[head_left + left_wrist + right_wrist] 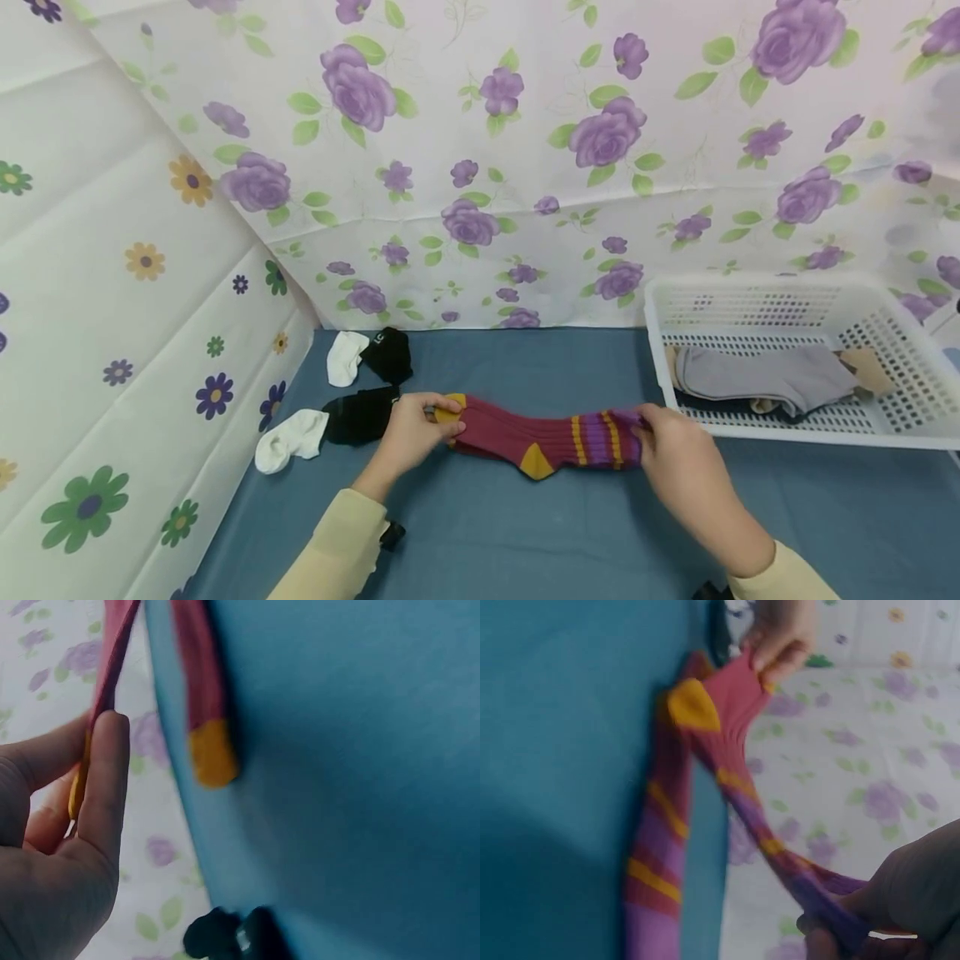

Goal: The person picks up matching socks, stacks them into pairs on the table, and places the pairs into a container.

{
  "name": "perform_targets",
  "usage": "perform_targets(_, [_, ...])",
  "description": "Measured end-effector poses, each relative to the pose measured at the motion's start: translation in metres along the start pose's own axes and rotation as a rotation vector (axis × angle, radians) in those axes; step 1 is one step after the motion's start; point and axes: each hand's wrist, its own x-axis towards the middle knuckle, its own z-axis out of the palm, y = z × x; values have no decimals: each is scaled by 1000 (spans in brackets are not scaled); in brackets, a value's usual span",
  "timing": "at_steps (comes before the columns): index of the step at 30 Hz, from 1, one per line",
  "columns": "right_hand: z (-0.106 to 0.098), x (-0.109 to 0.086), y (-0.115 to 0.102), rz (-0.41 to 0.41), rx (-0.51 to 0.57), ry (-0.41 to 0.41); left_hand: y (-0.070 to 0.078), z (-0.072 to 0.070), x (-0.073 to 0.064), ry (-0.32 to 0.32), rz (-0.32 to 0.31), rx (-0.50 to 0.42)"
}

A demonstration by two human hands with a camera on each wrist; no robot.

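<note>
A maroon sock [495, 425] with a mustard heel and toe and a purple striped cuff is stretched lengthwise between both hands. My left hand [416, 433] pinches its toe between thumb and fingers. The cuff end is gripped by my right hand [682, 467]. In the right wrist view the held sock [735, 750] hangs in the air, its heel turned outward. A matching sock [656, 847] lies flat on the blue cloth below it; its mustard toe [214, 754] shows in the left wrist view. From the head camera the held sock covers most of it.
A white perforated basket [795, 433] at the right holds a grey sock [765, 375] and beige and dark ones. At the left lie white socks [288, 442] [347, 358] and black socks [360, 415] [388, 354]. Flowered sheets [465, 275] wall the blue table [525, 542] behind and at left.
</note>
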Motion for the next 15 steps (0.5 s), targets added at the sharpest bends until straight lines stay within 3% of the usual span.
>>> perform_targets(6, [31, -7, 5, -60, -97, 32, -10, 10, -1, 70, 20, 137])
perform_targets(10, [54, -9, 18, -101, -107, 34, -17, 15, -3, 65, 22, 242])
perform_targets(15, [73, -4, 38, -55, -45, 56, -21, 21, -4, 72, 44, 298])
